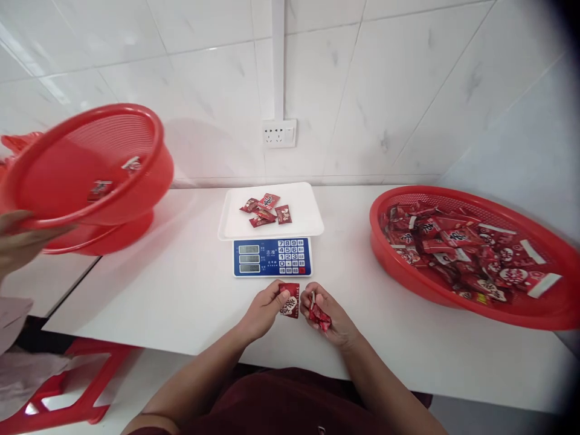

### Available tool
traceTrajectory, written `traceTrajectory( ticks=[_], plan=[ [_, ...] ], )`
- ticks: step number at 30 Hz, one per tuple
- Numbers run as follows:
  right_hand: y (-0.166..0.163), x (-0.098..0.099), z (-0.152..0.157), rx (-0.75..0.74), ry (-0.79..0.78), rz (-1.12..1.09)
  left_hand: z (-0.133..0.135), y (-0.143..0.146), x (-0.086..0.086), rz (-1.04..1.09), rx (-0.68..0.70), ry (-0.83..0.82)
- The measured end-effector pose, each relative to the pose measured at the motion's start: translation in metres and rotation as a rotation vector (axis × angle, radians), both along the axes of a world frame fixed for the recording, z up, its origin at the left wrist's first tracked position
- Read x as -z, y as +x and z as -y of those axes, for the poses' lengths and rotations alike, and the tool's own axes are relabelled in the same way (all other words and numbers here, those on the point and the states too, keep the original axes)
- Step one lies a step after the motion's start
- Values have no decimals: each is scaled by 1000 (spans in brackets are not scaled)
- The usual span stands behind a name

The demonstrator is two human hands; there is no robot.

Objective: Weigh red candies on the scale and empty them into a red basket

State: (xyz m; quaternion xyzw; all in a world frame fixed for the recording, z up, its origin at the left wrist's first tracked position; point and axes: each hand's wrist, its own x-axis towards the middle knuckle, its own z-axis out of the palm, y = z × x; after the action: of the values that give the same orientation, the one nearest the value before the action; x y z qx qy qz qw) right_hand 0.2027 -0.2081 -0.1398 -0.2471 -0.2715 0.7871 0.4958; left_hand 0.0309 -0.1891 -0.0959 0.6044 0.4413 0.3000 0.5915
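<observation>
My left hand (261,312) pinches a red snack packet (289,300) by its left edge, just in front of a blue-faced digital scale (272,257). My right hand (327,315) is curled around a few more red packets (319,316), close beside the left. Both hands rest near the front of the white table (181,290). On the scale's white tray (303,208) lie several red packets (266,210).
A wide red basket (562,302) heaped with red packets sits at the right. At the left another person's hand (20,241) tips a red basket (86,166) holding two packets over a second red basket. A wall socket (279,133) is behind the scale; a red stool (67,386) stands lower left.
</observation>
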Motion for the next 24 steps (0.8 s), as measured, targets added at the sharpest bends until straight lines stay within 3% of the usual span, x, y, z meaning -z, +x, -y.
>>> traceTrajectory(
  ticks=[5,10,18,24],
  plan=[
    [-5,2,2,-33,46,154,4,5,-1,-47,32,39],
    [-7,7,4,-42,51,314,7,8,3,77,82,-68],
    [-5,7,6,-79,180,479,5,5,-6,-22,171,97],
    [-8,6,4,77,195,509,8,8,3,-119,109,147]
  ],
)
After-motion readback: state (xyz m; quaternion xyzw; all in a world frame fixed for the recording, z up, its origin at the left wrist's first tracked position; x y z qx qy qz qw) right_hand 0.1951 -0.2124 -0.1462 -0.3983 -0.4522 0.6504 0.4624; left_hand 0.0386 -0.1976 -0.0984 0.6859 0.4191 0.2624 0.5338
